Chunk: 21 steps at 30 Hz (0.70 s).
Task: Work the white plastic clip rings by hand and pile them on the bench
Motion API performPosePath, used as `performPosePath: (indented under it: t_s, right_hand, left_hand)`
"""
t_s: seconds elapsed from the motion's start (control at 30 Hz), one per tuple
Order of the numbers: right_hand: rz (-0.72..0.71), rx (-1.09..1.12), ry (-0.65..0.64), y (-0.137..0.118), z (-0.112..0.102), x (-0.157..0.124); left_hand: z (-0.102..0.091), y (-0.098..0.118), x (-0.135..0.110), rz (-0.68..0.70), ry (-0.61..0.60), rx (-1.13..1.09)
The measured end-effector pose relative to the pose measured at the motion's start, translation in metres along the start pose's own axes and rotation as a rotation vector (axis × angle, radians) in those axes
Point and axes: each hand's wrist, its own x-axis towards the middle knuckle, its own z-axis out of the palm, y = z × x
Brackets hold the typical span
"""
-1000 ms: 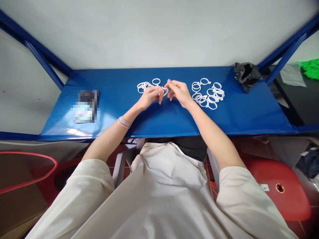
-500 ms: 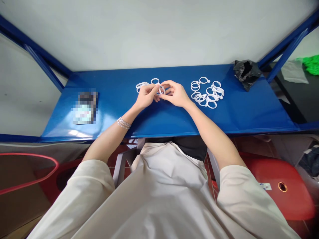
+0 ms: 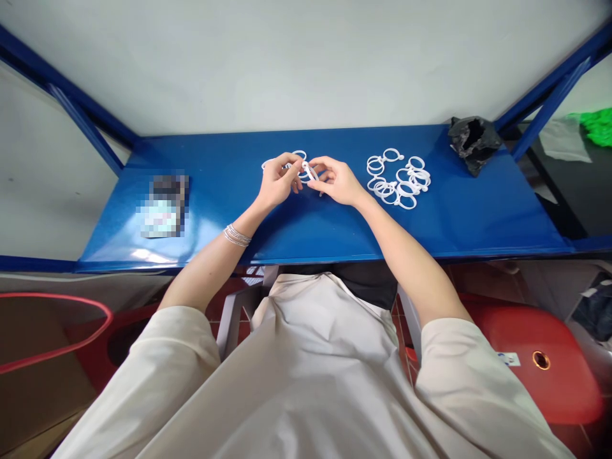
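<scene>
Between my two hands, above the middle of the blue table (image 3: 224,223), is a white plastic curtain ring (image 3: 312,174) with a small knob-like eyelet, turned nearly edge-on. My right hand (image 3: 338,180) pinches its rim between thumb and fingers. The thumb and fingertips of my left hand (image 3: 277,182) are closed at the eyelet end. Partly hidden behind my left hand, a few more white rings (image 3: 299,155) lie on the table. To the right of my right hand, several loose rings (image 3: 406,188) lie spread and overlapping.
A crumpled black plastic bag (image 3: 473,143) stands at the table's back right corner. A blurred-out flat object (image 3: 165,207) lies on the left. Blue frame bars (image 3: 86,121) rise at both sides, with a pale wall (image 3: 306,64) behind. A red stool (image 3: 540,360) is at lower right.
The ring between my hands has turned from showing its open face to nearly edge-on, its eyelet now at my left fingertips. My left hand has shifted slightly left.
</scene>
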Motion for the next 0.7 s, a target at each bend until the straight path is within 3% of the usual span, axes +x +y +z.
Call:
performPosePath:
  t_s: [0.27,0.47,0.7]
  right_hand:
    - [0.003,-0.035,-0.002,0.004,0.0,0.001]
    - [0.075,-0.106,0.002,0.007,0.001,0.005]
    - [-0.003,-0.316,-0.062,-0.007,-0.002,-0.002]
  left_hand:
    - [-0.001,-0.001,-0.002,0.025,0.01,0.077]
    - [-0.001,0.003,-0.007,0.038,-0.057,0.162]
    - [0.0,0.009,-0.008,0.026,-0.123,0.183]
